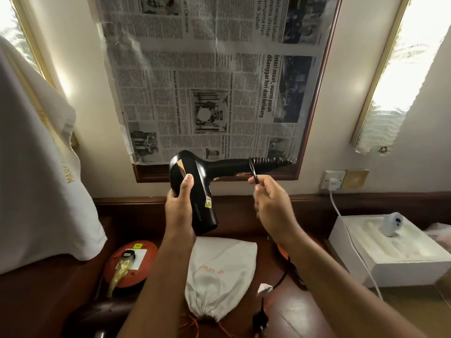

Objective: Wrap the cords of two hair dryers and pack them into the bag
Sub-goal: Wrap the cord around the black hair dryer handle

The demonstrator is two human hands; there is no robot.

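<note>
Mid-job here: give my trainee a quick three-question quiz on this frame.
1. True or false: the left hand grips the hair dryer by its barrel.
2. What does the right hand pinch? A) cord B) white bag C) wall plug
3. Fill in: the cord is coiled around the dryer's ____.

Key: 1 true; 2 A; 3 handle.
</note>
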